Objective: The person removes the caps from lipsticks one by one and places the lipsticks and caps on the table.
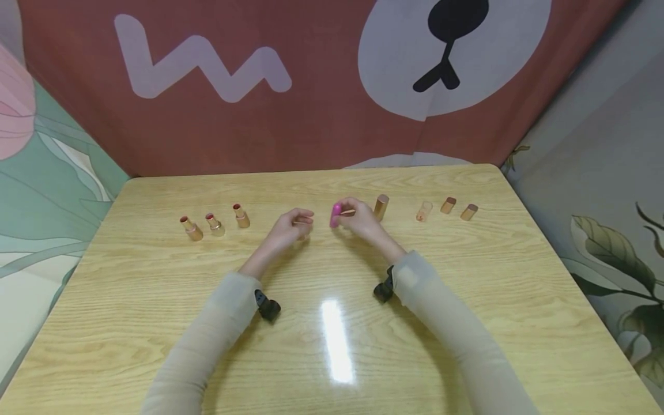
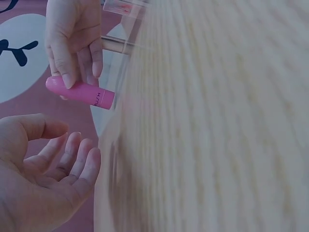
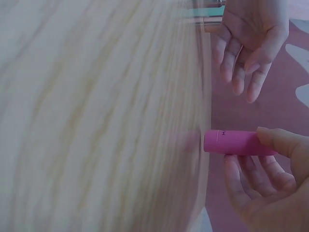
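Observation:
A pink tube with a rounded end and dark lettering (image 1: 335, 217), which looks like a lipstick, stands nearly upright at the middle of the table. My right hand (image 1: 363, 220) pinches its upper part between thumb and fingers, as the right wrist view also shows on the pink tube (image 3: 236, 142). To its left, my left hand (image 1: 289, 228) hovers just over the table, fingers loosely bent and holding nothing. In the left wrist view the left palm (image 2: 41, 193) faces up beneath the pink tube (image 2: 79, 93), apart from it.
On the left stand uncapped lipsticks (image 1: 192, 229) (image 1: 215, 225) (image 1: 241, 217) with red tips. A brown-gold tube (image 1: 381, 206) stands just right of my right hand. Farther right are a clear cap (image 1: 424, 211) and two brown-gold caps (image 1: 448, 205) (image 1: 469, 212). A patterned red cloth (image 1: 321, 127) hangs behind the table.

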`<state>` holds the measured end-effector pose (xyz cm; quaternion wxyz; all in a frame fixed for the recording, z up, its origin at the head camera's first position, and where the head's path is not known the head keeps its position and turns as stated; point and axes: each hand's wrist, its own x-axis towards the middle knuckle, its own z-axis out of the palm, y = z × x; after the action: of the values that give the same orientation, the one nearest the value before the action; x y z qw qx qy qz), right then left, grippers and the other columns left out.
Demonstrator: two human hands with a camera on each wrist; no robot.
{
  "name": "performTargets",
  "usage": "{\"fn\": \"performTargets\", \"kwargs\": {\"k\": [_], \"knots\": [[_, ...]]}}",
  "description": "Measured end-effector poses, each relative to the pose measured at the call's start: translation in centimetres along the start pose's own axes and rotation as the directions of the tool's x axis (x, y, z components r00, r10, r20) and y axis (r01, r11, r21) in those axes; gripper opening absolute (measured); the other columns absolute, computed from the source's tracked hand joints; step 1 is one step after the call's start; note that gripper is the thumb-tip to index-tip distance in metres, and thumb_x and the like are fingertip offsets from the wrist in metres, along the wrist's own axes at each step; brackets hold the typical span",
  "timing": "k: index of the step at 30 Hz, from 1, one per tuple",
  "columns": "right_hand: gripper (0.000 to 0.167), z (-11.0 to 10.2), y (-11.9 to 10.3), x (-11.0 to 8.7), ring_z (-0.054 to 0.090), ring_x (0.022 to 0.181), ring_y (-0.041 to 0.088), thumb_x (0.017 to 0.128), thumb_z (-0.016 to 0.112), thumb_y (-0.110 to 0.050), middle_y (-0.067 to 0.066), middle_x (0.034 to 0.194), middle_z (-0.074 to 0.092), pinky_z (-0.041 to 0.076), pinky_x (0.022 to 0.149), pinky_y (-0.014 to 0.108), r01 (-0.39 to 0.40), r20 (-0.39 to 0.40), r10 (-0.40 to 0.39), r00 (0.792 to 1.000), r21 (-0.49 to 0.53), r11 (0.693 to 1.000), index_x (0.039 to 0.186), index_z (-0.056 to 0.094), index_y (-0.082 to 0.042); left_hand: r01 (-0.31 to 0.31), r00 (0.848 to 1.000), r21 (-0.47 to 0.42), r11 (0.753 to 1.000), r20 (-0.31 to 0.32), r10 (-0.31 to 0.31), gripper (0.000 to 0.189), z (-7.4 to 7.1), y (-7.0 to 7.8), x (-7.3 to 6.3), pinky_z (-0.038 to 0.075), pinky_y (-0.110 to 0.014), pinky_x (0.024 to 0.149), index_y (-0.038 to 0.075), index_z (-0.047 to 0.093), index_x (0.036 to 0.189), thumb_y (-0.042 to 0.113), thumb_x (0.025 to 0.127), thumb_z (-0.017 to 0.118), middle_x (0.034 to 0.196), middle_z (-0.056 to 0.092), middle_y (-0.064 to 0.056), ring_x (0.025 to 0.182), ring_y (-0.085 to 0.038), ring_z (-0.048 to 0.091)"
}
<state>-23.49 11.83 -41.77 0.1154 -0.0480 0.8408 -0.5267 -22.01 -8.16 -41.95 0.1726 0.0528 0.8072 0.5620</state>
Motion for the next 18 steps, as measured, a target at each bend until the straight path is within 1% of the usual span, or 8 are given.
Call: {"fn": "performTargets", "kwargs": {"k": [6, 9, 14, 18], "knots": [[0.035, 0.4, -0.6, -0.4, 0.061, 0.112, 0.034, 0.088, 0.068, -0.012, 0.018, 0.123, 0.061, 0.053, 0.095, 0.039, 0.007, 0.021, -0.007, 1.0, 0.006, 1.0, 0.119, 0.057, -0.001, -0.035, 0.999, -0.014, 0.999, 0.012, 0.035, 0.044, 0.2, 0.3, 0.2, 0.051, -0.041, 0.097, -0.006, 0.044, 0.135, 0.0, 0.091, 0.05, 0.131, 0.051, -0.028, 0.12, -0.038, 0.053], [0.035, 0.7, -1.0, -0.5, 0.062, 0.112, 0.035, 0.088, 0.067, -0.011, 0.019, 0.122, 0.061, 0.052, 0.096, 0.039, 0.034, 0.025, -0.034, 0.999, 0.002, 0.999, 0.12, 0.057, 0.0, -0.029, 0.999, -0.007, 1.0, 0.029, 0.029, 0.046, 0.4, 0.4, 0.3, 0.049, -0.043, 0.101, -0.005, 0.043, 0.136, 0.001, 0.091, 0.051, 0.134, 0.049, -0.026, 0.124, -0.038, 0.051], [0.036, 1.1, -1.7, -0.7, 0.062, 0.11, 0.036, 0.089, 0.065, -0.009, 0.021, 0.122, 0.061, 0.054, 0.094, 0.038, 0.072, 0.029, -0.072, 0.997, -0.006, 0.997, 0.121, 0.056, 0.003, -0.006, 0.999, -0.005, 1.0, 0.052, 0.006, 0.048, 0.7, 0.5, 0.5, 0.048, -0.044, 0.102, -0.001, 0.043, 0.137, 0.009, 0.092, 0.057, 0.136, 0.049, -0.024, 0.126, -0.037, 0.05], [0.035, 1.2, -2.0, -0.8, 0.062, 0.108, 0.036, 0.09, 0.065, -0.01, 0.021, 0.121, 0.061, 0.054, 0.092, 0.037, 0.079, 0.03, -0.079, 0.996, 0.007, 0.997, 0.121, 0.056, 0.003, -0.004, 0.997, 0.0, 1.0, 0.073, 0.004, 0.05, 1.0, 0.7, 0.5, 0.048, -0.043, 0.101, 0.0, 0.041, 0.139, 0.011, 0.093, 0.058, 0.137, 0.049, -0.023, 0.125, -0.037, 0.051]]}}
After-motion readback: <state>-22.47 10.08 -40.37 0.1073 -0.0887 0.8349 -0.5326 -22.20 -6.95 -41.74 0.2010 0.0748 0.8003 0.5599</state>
